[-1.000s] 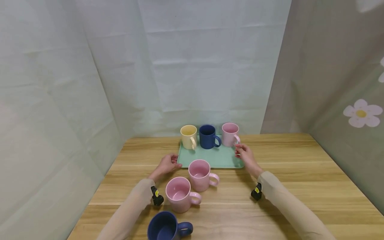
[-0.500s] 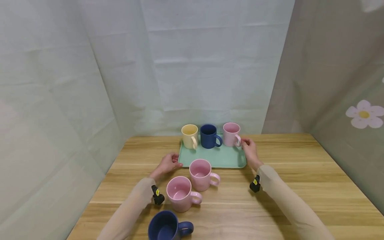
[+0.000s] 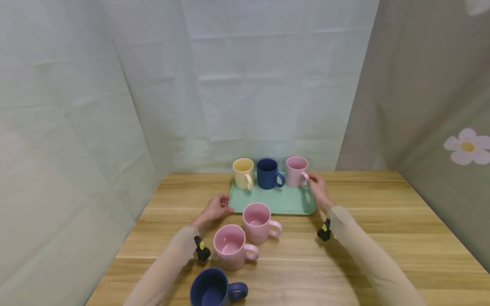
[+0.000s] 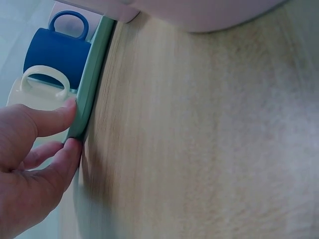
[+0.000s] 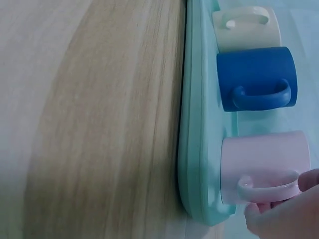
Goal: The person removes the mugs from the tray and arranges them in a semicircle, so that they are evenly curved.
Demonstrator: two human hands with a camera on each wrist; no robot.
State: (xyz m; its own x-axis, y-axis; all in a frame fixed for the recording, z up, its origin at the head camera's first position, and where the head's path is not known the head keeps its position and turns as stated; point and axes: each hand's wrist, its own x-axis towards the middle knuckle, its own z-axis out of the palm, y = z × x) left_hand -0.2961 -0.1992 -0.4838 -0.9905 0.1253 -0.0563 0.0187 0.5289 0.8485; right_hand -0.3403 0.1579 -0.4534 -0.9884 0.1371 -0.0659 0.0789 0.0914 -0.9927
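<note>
A mint-green tray (image 3: pixel 275 203) stands at the back of the table, bearing a cream-yellow mug (image 3: pixel 241 177), a dark blue mug (image 3: pixel 266 177) and a pink mug (image 3: pixel 294 175) in a row. My left hand (image 3: pixel 215 207) is at the tray's left front corner; the left wrist view has the thumb on the rim and the fingertips against the edge, pinching it. With my right hand (image 3: pixel 320 192) I hold the pink mug's handle (image 5: pixel 269 191), thumb on one side and fingers partly hidden behind it. That mug stands upright on the tray's right end.
In front of the tray are two more pink mugs, a farther one (image 3: pixel 255 229) and a nearer one (image 3: pixel 229 253). A second blue mug (image 3: pixel 209 289) stands at the front, cut off by the view's lower edge. Hanging cloth (image 3: pixel 268 85) closes off the table's back and sides.
My right hand has moved from in front of the pink mug's handle round to its right side and taken hold of it. The left hand stays at the tray corner.
</note>
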